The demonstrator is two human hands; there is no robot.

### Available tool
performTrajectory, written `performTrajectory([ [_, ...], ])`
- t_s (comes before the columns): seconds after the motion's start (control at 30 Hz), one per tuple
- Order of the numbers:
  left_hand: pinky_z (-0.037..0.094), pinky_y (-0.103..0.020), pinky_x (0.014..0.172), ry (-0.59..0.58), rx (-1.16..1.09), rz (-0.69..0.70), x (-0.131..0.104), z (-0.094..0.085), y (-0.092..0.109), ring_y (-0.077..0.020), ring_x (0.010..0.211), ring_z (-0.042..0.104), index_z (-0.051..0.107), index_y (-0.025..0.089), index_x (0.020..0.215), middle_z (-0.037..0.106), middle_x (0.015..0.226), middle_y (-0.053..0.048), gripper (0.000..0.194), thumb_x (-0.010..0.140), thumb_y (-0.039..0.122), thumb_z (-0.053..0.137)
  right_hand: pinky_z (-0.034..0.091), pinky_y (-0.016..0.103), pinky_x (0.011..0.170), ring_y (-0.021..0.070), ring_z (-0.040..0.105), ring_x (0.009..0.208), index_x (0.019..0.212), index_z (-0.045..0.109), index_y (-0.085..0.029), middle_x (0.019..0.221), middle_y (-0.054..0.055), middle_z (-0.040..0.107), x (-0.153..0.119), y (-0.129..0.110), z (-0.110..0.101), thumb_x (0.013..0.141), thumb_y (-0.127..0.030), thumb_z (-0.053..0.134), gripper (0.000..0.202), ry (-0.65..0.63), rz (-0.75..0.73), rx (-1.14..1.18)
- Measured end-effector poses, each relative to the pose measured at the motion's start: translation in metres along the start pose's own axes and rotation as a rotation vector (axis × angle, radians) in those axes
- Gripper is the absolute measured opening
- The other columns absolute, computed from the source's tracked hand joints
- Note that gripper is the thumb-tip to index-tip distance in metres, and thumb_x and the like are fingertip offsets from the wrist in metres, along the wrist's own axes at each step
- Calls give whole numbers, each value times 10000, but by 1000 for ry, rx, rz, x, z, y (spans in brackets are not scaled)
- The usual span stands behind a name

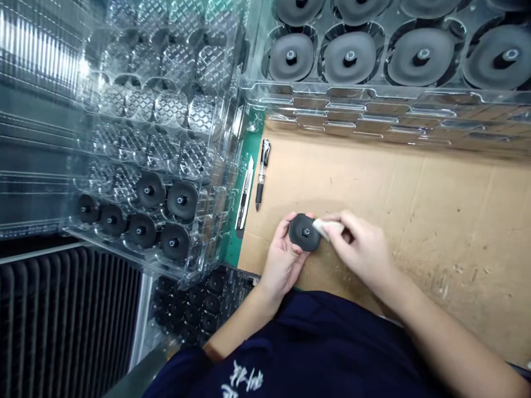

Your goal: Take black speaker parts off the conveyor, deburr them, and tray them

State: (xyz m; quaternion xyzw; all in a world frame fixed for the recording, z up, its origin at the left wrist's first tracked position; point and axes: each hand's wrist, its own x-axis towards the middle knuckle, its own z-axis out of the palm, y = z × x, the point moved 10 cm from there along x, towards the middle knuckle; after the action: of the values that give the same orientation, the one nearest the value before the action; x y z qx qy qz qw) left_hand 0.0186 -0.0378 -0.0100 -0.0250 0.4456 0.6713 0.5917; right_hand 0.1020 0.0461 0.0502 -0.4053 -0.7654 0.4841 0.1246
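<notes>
Between the fingers and thumb of my left hand (284, 257) is a round black disc (299, 239) with a small metal-tipped stud at its centre, stud side facing up. My right hand (365, 246) pinches a small white pad (327, 228), its tip at the disc's right edge. Both hands are over the brown cardboard sheet, near my body. Beyond the left hand lie a black pen (262, 176) and a white-and-black utility knife (245, 193).
A stack of clear plastic trays (265, 94) at the back holds several black discs. Another clear tray (207, 243) on the left has discs in its near pockets. Further discs (194, 298) sit low on the left. Cardboard (435, 210) covers the work surface.
</notes>
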Motion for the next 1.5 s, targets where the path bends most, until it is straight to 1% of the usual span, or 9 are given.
performTrajectory([
  [0.2,427,-391,983,8,5,-30,0,0,-2,-247,1146,546,484,295,1164,534,1274,-61,592,658,317,791,444,219,573,108,590,641,979,629,-210,836,2,675,-1,-6,5,894,-226,495,160,-53,-32,60],
  [0.47,405,-390,1005,-35,22,31,0,5,1,-239,1171,527,474,290,1168,538,1262,-61,547,702,307,761,474,249,683,147,621,796,966,632,-195,909,27,680,-1,-4,1,883,-205,507,150,43,-91,38],
  [0.57,402,-411,1008,-54,52,1,-3,8,2,-255,1162,537,472,264,1183,555,1244,-87,601,673,330,782,482,276,715,156,615,783,962,633,-185,904,30,677,10,1,-22,877,-213,520,144,190,-60,-18],
  [0.67,452,-386,962,-76,83,-52,-14,14,4,-247,1091,582,486,226,1221,570,1226,-103,610,692,340,767,478,293,810,156,594,892,1073,601,-196,1019,41,640,0,-21,-44,901,-214,485,208,319,-132,6],
  [0.87,524,-222,778,-33,178,-113,-44,25,5,-167,927,632,549,219,1203,633,1106,-56,605,650,191,792,492,212,708,101,601,771,999,630,-198,870,3,642,-40,-76,-26,893,-150,478,192,52,-259,115],
  [1.03,516,-170,650,-92,182,-83,-58,43,7,-116,750,637,634,195,1038,664,894,-11,407,659,170,780,480,296,777,145,577,832,1077,598,-132,915,58,627,-59,-94,-48,903,-146,444,234,268,-422,24],
  [1.17,537,-261,792,-113,196,-98,-66,49,7,-190,958,636,570,265,1167,631,1130,-34,512,700,135,736,490,255,722,120,575,785,1051,593,-157,883,38,626,-72,-91,-43,889,-119,465,210,146,-420,137],
  [1.37,530,-217,767,-154,246,-57,-68,66,13,-171,903,651,631,206,1048,679,948,-15,410,665,170,773,480,294,772,146,568,819,1086,589,-119,912,60,631,-83,-104,-63,891,-128,463,233,305,-504,6],
  [1.5,528,-281,847,-166,229,-60,-70,73,19,-184,945,655,597,290,1121,662,1092,1,496,679,131,756,487,269,719,133,557,764,1094,576,-121,854,50,619,-92,-103,-55,863,-86,486,251,187,-517,81],
])
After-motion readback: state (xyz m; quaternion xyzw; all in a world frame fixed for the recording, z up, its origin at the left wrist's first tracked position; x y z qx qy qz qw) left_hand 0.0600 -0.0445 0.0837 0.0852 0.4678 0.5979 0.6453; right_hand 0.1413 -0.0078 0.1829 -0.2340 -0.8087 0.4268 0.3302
